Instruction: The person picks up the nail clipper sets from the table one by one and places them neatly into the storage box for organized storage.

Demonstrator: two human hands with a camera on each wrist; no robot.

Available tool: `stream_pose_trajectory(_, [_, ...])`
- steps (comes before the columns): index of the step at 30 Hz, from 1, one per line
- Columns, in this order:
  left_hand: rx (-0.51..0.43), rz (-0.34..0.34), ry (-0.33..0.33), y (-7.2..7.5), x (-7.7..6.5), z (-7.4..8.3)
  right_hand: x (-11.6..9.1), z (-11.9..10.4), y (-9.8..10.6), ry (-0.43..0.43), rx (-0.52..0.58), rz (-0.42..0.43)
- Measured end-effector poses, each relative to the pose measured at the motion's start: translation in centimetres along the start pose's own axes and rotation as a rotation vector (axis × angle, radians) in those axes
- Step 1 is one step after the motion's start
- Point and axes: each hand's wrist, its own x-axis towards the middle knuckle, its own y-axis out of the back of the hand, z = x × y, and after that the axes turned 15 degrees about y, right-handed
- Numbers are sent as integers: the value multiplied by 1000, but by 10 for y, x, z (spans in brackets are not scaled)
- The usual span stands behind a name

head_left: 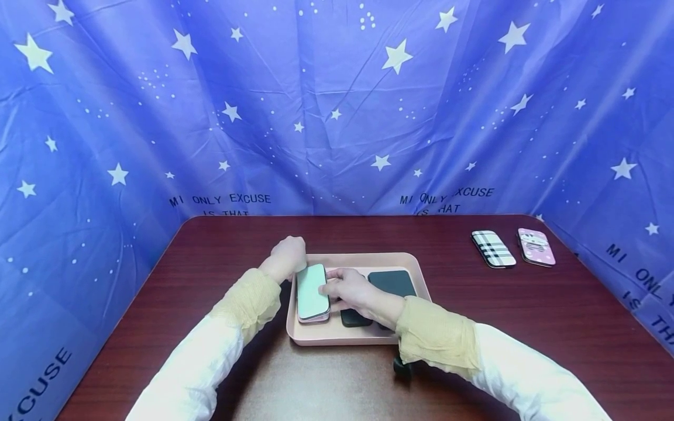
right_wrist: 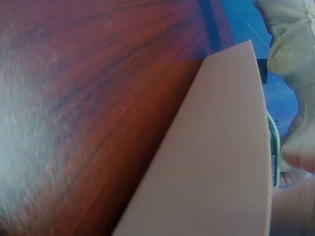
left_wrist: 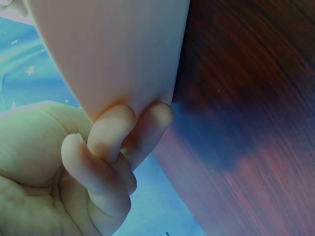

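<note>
Head view shows a tray point(head_left: 342, 338) mid-counter point(head_left: 447, 234), well apart from its far right corner, near which lie a plaid case point(head_left: 494, 249) and a pink case point(head_left: 537, 247). The left hand point(head_left: 286, 257) has its fingers curled on the tray's far left corner. Inside the tray's left edge, the right hand point(head_left: 358, 292) pinches a mint case point(head_left: 312, 292) by its right side, above a pinkish case point(head_left: 316, 320). Dark cases point(head_left: 392, 282) lie toward the tray's right edge.

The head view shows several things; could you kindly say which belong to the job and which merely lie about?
Likely in the job: tray, mint-green case in the right hand, dark objects.
Likely lying about: plaid case, pink spotted case.
</note>
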Motion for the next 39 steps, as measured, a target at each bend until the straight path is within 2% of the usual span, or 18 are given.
stream_pose_trajectory(7, [5, -9, 11, -3, 3, 0, -2, -2, 1, 6, -142, -57])
stream_pose_trajectory(23, [5, -3, -1, -2, 2, 1, -8, -7, 3, 28, -261, -79])
stream_pose_trajectory(26, [-2, -11, 3, -2, 1, 1, -9, -6, 3, 54, -297, -79])
stream_pose_trajectory(33, [-9, -11, 8, 0, -1, 2, -11, -4, 4, 134, -455, -90])
stream_pose_trajectory(36, [-9, -14, 13, 0, -1, 2, -12, -5, 5, 127, -437, -94])
stream_pose_trajectory(39, [-6, -16, 17, 0, 0, 2, -13, -7, 7, 104, -374, -106])
